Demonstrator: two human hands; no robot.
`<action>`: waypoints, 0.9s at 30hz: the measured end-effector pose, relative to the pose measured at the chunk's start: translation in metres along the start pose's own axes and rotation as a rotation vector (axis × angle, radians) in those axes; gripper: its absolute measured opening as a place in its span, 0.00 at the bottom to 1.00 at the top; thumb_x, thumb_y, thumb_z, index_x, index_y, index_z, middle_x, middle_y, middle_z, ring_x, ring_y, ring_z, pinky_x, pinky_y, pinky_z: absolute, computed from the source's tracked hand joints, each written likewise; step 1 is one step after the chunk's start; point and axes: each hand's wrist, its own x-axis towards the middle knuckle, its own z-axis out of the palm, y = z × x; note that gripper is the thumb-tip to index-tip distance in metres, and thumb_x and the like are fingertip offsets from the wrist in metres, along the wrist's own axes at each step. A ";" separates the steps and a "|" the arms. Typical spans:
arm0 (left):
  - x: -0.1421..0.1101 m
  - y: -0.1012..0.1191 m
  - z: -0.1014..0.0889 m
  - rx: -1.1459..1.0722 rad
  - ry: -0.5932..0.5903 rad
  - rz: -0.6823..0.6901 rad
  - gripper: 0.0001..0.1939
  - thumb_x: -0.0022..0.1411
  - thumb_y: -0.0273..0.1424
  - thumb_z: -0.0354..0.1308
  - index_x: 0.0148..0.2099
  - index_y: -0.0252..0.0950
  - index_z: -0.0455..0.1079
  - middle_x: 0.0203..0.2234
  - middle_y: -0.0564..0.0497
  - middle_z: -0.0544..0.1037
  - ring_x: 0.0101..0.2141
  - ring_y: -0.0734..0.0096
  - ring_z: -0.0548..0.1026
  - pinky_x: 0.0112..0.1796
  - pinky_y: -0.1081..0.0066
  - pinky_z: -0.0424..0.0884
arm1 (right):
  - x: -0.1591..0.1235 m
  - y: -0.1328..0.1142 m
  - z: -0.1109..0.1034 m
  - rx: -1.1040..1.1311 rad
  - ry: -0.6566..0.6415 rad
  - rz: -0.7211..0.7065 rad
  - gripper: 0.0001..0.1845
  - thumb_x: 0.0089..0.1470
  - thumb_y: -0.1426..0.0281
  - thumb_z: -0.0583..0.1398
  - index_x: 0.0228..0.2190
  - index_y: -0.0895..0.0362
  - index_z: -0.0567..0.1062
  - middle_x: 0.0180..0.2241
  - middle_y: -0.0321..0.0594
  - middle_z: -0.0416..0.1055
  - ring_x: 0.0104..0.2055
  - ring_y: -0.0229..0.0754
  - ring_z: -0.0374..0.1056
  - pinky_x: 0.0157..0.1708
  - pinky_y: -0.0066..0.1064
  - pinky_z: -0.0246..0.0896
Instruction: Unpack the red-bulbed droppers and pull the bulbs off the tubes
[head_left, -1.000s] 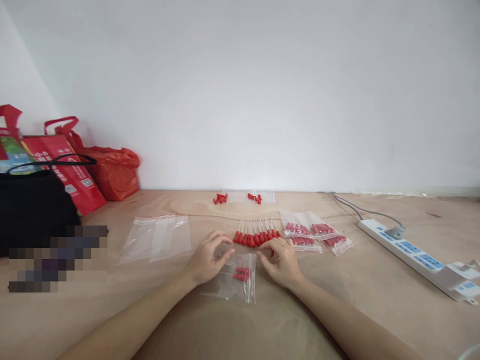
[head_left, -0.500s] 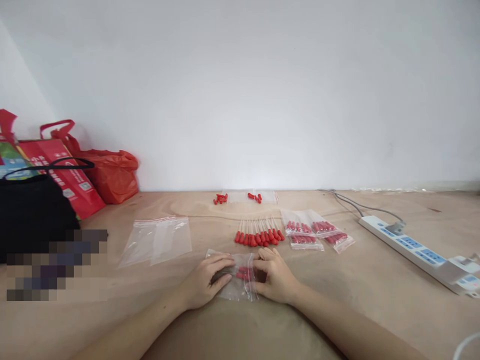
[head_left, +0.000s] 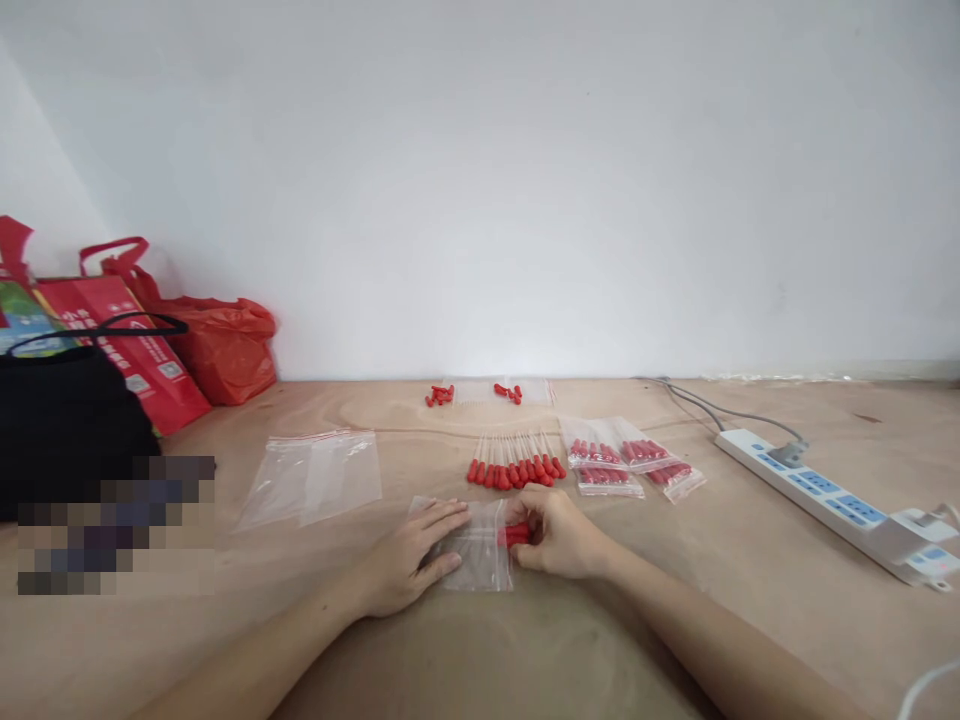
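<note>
My left hand (head_left: 420, 553) lies on a clear zip bag (head_left: 476, 565), its fingers stretched out and the thumb apart. Several red-bulbed droppers (head_left: 516, 534) are in the closed fingers of my right hand (head_left: 559, 533), at the right end of this bag. The bag covers part of them, and their tubes cannot be made out. Just beyond my right hand, a fan of loose droppers (head_left: 517, 470) lies on the table, red bulbs toward me and thin clear tubes pointing away. Filled bags of red-bulbed droppers (head_left: 600, 470) lie to the right of the fan.
Flat clear bags (head_left: 322, 475) lie on the left. Near the wall are small red pieces (head_left: 440, 395) and another clear bag (head_left: 536, 391). A power strip (head_left: 810, 490) with cables lies on the right. Red bags (head_left: 225, 345) and a black bag (head_left: 71, 430) stand at far left.
My right hand and the red bulbs have shifted slightly right and away, toward the bag's end. The bag lies flatter. My left hand has hardly moved.
</note>
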 end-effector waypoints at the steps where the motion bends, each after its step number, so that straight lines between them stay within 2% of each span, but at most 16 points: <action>1: 0.000 0.000 -0.001 0.007 -0.012 -0.011 0.23 0.62 0.40 0.42 0.59 0.45 0.51 0.57 0.51 0.56 0.56 0.63 0.54 0.54 0.56 0.52 | 0.002 0.002 -0.005 0.069 -0.013 0.032 0.09 0.32 0.78 0.58 0.23 0.59 0.68 0.26 0.33 0.63 0.23 0.30 0.58 0.21 0.22 0.53; 5: 0.000 0.002 -0.004 0.064 -0.115 -0.022 0.23 0.62 0.40 0.41 0.59 0.51 0.49 0.60 0.52 0.48 0.58 0.58 0.47 0.54 0.51 0.46 | 0.008 0.009 -0.039 0.342 -0.096 0.154 0.09 0.35 0.74 0.61 0.25 0.59 0.71 0.22 0.34 0.67 0.24 0.33 0.63 0.25 0.24 0.57; 6: -0.001 0.003 -0.005 0.081 -0.139 -0.012 0.22 0.62 0.41 0.41 0.58 0.53 0.49 0.60 0.52 0.47 0.59 0.57 0.45 0.54 0.49 0.45 | 0.008 0.011 -0.049 0.383 -0.073 0.170 0.09 0.35 0.72 0.62 0.25 0.59 0.71 0.22 0.34 0.68 0.25 0.33 0.64 0.26 0.25 0.57; 9: -0.004 0.013 -0.007 0.106 -0.164 -0.028 0.20 0.62 0.41 0.40 0.56 0.55 0.53 0.60 0.52 0.47 0.59 0.54 0.44 0.53 0.47 0.44 | 0.010 0.016 -0.073 0.511 0.119 0.194 0.13 0.34 0.68 0.65 0.26 0.58 0.71 0.22 0.33 0.69 0.22 0.31 0.62 0.23 0.24 0.55; 11: -0.006 0.021 -0.009 0.104 -0.146 -0.087 0.20 0.60 0.42 0.44 0.56 0.53 0.55 0.59 0.50 0.51 0.58 0.52 0.47 0.52 0.47 0.48 | 0.014 0.020 -0.078 0.565 0.267 0.191 0.15 0.33 0.65 0.65 0.25 0.58 0.70 0.21 0.32 0.68 0.20 0.30 0.60 0.21 0.24 0.53; 13: -0.006 0.027 -0.010 0.085 -0.106 -0.140 0.21 0.58 0.41 0.47 0.54 0.49 0.59 0.54 0.47 0.59 0.54 0.54 0.56 0.51 0.51 0.54 | 0.021 0.021 -0.071 0.564 0.390 0.148 0.16 0.33 0.63 0.66 0.24 0.58 0.68 0.21 0.32 0.68 0.21 0.31 0.61 0.22 0.24 0.55; 15: -0.004 0.027 -0.012 0.047 -0.038 -0.187 0.17 0.59 0.38 0.45 0.49 0.44 0.64 0.46 0.47 0.66 0.47 0.61 0.64 0.48 0.58 0.60 | 0.032 0.020 -0.054 0.496 0.482 0.087 0.16 0.33 0.63 0.65 0.24 0.57 0.67 0.22 0.34 0.68 0.23 0.33 0.63 0.23 0.25 0.57; 18: 0.003 0.014 -0.014 0.007 0.104 -0.246 0.14 0.61 0.34 0.41 0.40 0.38 0.66 0.38 0.48 0.68 0.40 0.67 0.68 0.43 0.64 0.63 | 0.049 0.016 -0.022 0.300 0.584 0.020 0.15 0.36 0.62 0.63 0.25 0.57 0.67 0.23 0.35 0.67 0.23 0.35 0.63 0.23 0.26 0.58; 22: 0.010 -0.003 -0.013 0.003 0.202 -0.296 0.09 0.56 0.34 0.48 0.37 0.36 0.64 0.36 0.48 0.69 0.39 0.64 0.68 0.41 0.65 0.64 | 0.064 0.013 0.010 0.025 0.610 -0.090 0.07 0.42 0.67 0.59 0.25 0.57 0.67 0.26 0.36 0.65 0.26 0.34 0.64 0.27 0.27 0.61; 27: 0.006 -0.002 -0.009 -0.041 0.177 -0.391 0.10 0.51 0.32 0.52 0.38 0.37 0.65 0.35 0.48 0.71 0.37 0.64 0.70 0.38 0.66 0.64 | 0.067 0.015 0.023 -0.223 0.561 -0.116 0.03 0.43 0.71 0.59 0.24 0.57 0.68 0.27 0.36 0.64 0.28 0.35 0.62 0.29 0.27 0.59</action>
